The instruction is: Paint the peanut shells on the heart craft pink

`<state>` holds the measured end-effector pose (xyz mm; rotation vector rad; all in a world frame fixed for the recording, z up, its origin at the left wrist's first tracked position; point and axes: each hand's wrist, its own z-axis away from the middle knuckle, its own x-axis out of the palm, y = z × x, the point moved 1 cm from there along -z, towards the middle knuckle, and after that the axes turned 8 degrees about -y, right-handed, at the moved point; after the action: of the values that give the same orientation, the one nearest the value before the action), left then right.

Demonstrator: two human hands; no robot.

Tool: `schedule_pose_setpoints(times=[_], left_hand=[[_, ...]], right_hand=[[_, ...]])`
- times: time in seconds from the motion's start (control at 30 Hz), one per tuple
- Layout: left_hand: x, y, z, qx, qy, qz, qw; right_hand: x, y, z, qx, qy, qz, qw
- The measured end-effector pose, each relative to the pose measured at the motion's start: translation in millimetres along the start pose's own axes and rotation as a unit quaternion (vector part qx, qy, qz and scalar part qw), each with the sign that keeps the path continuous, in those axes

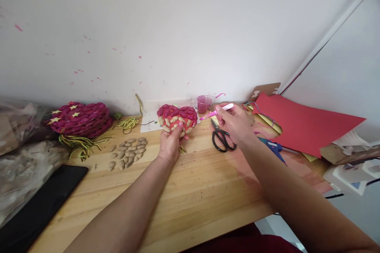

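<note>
My left hand [172, 142] grips a red heart-shaped piece covered with peanuts [177, 119], its thumb on the front. The peanuts along the top are painted magenta, while the lower ones keep their tan colour. In my right hand [234, 123] is a paintbrush [218, 112] with a white handle end and a pink-stained tip, held in a pinch. The tip points left and is apart from the heart. Behind the two hands stands a clear plastic cup [204, 104] of pink paint. Black-handled scissors [220, 137] lie just below my right hand.
Loose peanuts [130, 151] lie left of my left hand. Further left are stacked magenta peanut hearts [80, 118] with star stickers, plastic bags [32, 166] and a black tablet-like slab [47, 205]. To the right lie red sheets [308, 120] and a blue glue gun [274, 147].
</note>
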<state>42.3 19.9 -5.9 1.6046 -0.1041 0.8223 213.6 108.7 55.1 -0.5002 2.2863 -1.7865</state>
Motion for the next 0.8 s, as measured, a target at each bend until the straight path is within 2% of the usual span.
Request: schedule_pose_setpoints(times=[0.17,0.3,0.47,0.63,0.8], left_hand=[[1.5,1,2,0.008,0.001,-0.014,1.0],[2.6,1,3,0.002,0.004,-0.034,0.999],[-0.6,-3,2,0.017,-0.006,-0.061,0.998],[0.5,-2,5,0.012,-0.007,-0.066,0.998],[4.0,2,7,-0.004,0.002,-0.051,0.999]], right_hand=[[12,11,23,-0.061,0.019,0.055,0.996],[8,20,27,-0.103,-0.018,0.1,0.99],[4,24,33,-0.152,-0.03,0.216,0.964],[4,24,33,-0.165,-0.05,0.238,0.956],[-1,30,27,-0.147,-0.03,0.234,0.96]])
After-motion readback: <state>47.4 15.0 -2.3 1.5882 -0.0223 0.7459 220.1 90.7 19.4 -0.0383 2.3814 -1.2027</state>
